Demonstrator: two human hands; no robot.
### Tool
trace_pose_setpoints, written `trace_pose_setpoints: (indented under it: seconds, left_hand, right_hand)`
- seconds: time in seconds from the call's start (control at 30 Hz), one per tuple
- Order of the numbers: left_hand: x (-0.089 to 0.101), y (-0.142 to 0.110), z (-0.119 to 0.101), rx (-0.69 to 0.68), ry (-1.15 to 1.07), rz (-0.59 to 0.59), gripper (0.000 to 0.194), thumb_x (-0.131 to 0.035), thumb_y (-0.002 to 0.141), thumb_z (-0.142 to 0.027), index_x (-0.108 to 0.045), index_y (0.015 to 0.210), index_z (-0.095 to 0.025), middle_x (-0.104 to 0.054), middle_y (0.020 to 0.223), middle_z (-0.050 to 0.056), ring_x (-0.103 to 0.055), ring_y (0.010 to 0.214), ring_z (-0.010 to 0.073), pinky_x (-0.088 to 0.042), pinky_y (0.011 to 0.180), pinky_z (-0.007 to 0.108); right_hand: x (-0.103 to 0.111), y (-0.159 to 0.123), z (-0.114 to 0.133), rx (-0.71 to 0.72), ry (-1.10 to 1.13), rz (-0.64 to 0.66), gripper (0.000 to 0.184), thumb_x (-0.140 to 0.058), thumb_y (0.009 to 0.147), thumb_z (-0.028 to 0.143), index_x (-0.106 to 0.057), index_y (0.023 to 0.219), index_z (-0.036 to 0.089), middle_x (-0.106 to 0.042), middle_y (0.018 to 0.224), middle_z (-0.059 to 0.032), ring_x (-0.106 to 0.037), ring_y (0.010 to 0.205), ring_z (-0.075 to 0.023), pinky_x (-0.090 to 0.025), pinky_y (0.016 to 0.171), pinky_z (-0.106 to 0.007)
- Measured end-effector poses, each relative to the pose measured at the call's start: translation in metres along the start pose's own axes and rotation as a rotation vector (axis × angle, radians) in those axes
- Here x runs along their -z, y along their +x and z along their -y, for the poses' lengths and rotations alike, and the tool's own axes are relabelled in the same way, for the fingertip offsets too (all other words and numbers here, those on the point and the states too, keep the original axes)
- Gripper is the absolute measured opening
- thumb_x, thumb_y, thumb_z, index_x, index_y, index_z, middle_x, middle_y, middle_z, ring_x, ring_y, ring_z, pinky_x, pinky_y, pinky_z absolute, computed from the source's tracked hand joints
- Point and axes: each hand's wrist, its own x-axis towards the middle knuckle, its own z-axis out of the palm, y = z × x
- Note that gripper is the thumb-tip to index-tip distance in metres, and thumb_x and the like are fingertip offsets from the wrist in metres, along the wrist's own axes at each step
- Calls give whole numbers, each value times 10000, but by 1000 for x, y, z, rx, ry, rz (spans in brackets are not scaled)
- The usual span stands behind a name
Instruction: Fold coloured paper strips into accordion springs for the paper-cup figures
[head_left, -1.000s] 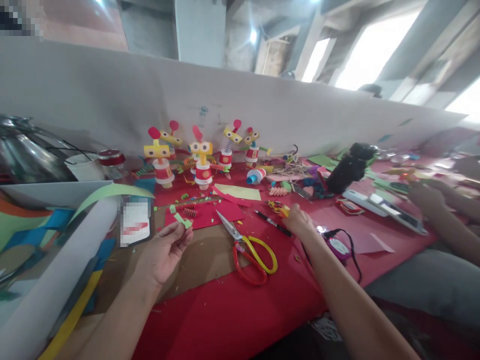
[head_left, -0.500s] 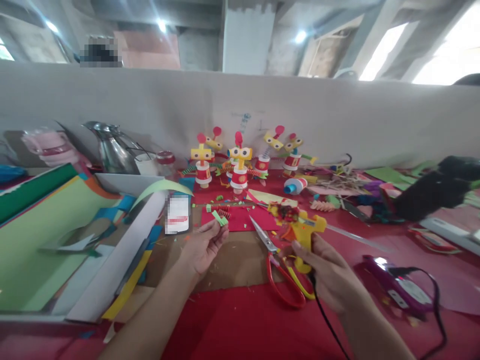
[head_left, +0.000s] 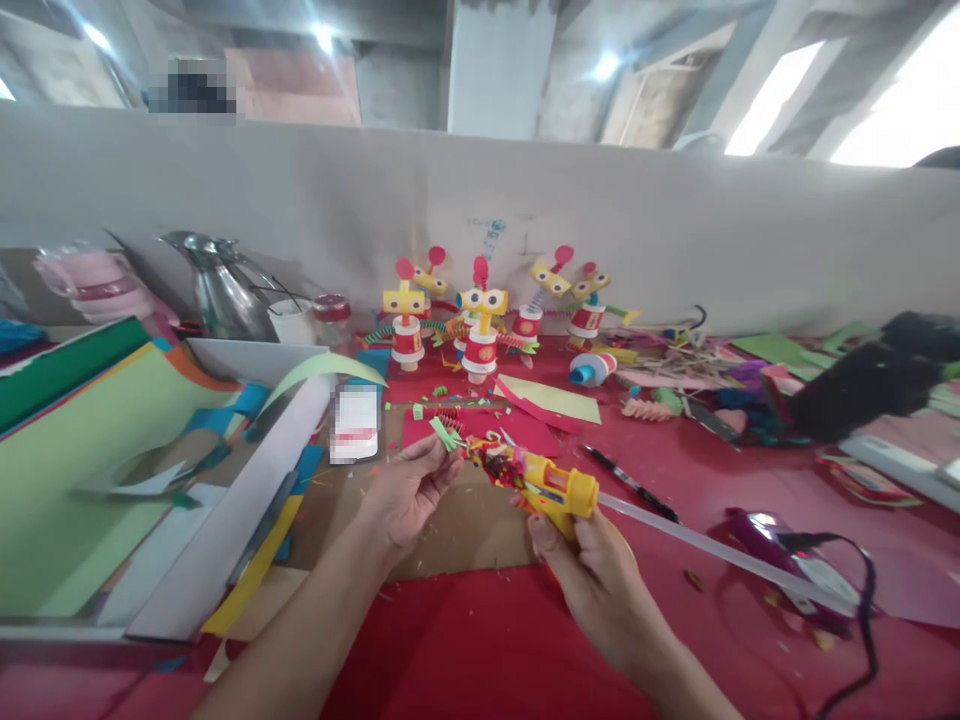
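My left hand pinches a small folded piece of light green paper over a brown cardboard sheet. In my right hand is a yellow glue gun, fingers wrapped round its handle. A long clear glue stick sticks out of its back. The gun's nozzle end, crusted with coloured scraps, is close to the green paper; whether they touch I cannot tell. Red coiled paper lies just behind my left fingers. The scissors are mostly hidden behind the gun and my right hand.
Several paper-cup robot figures stand at the back by the white partition. An open box of coloured paper is at left, near a phone. On the right lie a black pen and a purple device with a cable.
My right hand has brought the glue gun left, turning its nozzle toward the green paper. The gun now covers most of the scissors, and the pen has come into sight. My left hand barely moved.
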Motion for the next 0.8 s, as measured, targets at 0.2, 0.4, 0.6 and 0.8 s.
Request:
trace_pose_setpoints:
  seconds: [0.2,0.4,0.6,0.8]
  left_hand:
    - [4,2,2,-13,11,43,169,-588,760,23,-664,673,-99,-665,641,55,-651,594,122,-571,591,226]
    - [5,2,2,-20,24,72,112,-653,713,0,-678,677,-103,-670,659,54,-631,603,112,-554,616,224]
    - [2,2,3,-29,23,8,134,-672,682,18,-675,660,-115,-657,628,43,-621,604,114,-538,634,238]
    - [5,2,3,-39,62,61,112,-723,649,-21,-677,678,-120,-659,641,35,-624,633,114,-524,639,228]
  right_hand:
    - [-2,-1,0,82,-147,-49,217,-454,910,362,-527,1059,222,-646,941,-68,-608,856,-205,-490,746,-322]
    - [-2,0,6,259,-303,-143,140,-438,916,320,-527,938,215,-635,710,-37,-604,617,-186,-511,665,-318]
    - [-5,0,4,327,-449,-177,175,-396,935,326,-523,881,218,-641,658,-38,-621,592,-207,-525,641,-338]
    - [-7,-4,-3,379,-503,-208,215,-415,931,338,-516,1059,198,-672,950,-104,-654,869,-247,-534,718,-365]
